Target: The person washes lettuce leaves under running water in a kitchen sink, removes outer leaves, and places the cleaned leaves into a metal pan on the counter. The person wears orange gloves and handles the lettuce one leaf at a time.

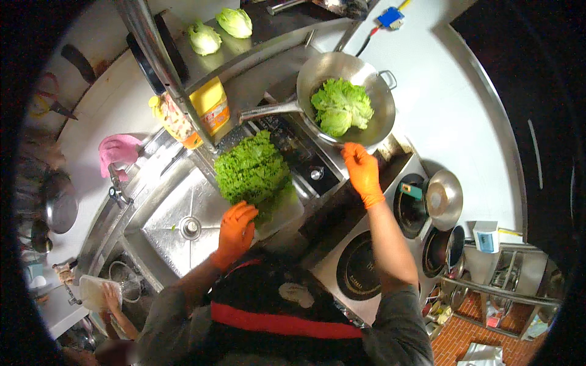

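Note:
My left hand [236, 231], in an orange glove, is at the near edge of a heap of green leaf lettuce [252, 169]. Its fingers are slightly bent with no object in them; contact with the leaves is unclear. Under the heap, a pale cutting board [286, 208] reaches over the sink's edge. My right hand [361, 171], also gloved in orange, has curled fingers beside the near rim of a steel wok [382, 114]. Whether it grips the rim cannot be made out. Lettuce leaves [343, 107] lie inside the wok, whose long handle points left.
A steel sink [160, 228] is at left, with a pink cloth [119, 148] over its faucet. Yellow bottles [210, 105] stand behind the lettuce. Two lettuce heads [234, 23] rest on the shelf. Pans [444, 200] sit at right. Another person's hand [111, 297] touches a board at lower left.

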The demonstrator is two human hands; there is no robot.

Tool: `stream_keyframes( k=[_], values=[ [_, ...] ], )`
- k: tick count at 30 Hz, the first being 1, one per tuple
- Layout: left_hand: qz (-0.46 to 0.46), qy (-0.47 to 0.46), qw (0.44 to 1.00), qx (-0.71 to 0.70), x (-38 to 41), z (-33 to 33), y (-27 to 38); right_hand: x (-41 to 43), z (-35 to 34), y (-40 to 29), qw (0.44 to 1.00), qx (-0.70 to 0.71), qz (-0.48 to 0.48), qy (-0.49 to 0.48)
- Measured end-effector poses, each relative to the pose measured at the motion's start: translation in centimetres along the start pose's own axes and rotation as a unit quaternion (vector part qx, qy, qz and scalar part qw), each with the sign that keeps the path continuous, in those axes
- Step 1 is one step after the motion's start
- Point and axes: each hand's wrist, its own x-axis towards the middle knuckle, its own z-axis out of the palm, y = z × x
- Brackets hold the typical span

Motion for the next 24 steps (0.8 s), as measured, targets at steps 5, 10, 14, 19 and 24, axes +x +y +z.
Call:
stream_keyframes(
  k=[5,10,14,19,24],
  values=[
    [-0.082,-0.051,0.993,-0.063,-1.5,0.8,-0.4,11.5,-1.4,2.2,0.965,-0.242,-0.096,0.029],
    [-0.118,-0.045,0.99,-0.059,-0.2,0.0,-1.5,19.1,2.4,2.7,0.887,-0.459,-0.024,-0.034],
    [-0.152,-0.055,0.985,-0.063,0.1,0.4,-2.6,22.3,5.9,2.1,0.852,-0.511,0.078,-0.085],
    [-0.167,-0.066,0.981,-0.072,0.5,0.4,-3.0,25.8,4.9,8.0,0.886,-0.446,0.118,-0.049],
    [-0.142,-0.063,0.983,-0.099,1.6,0.0,-2.2,26.5,-3.6,9.5,0.985,-0.022,0.173,-0.002]
  ],
)
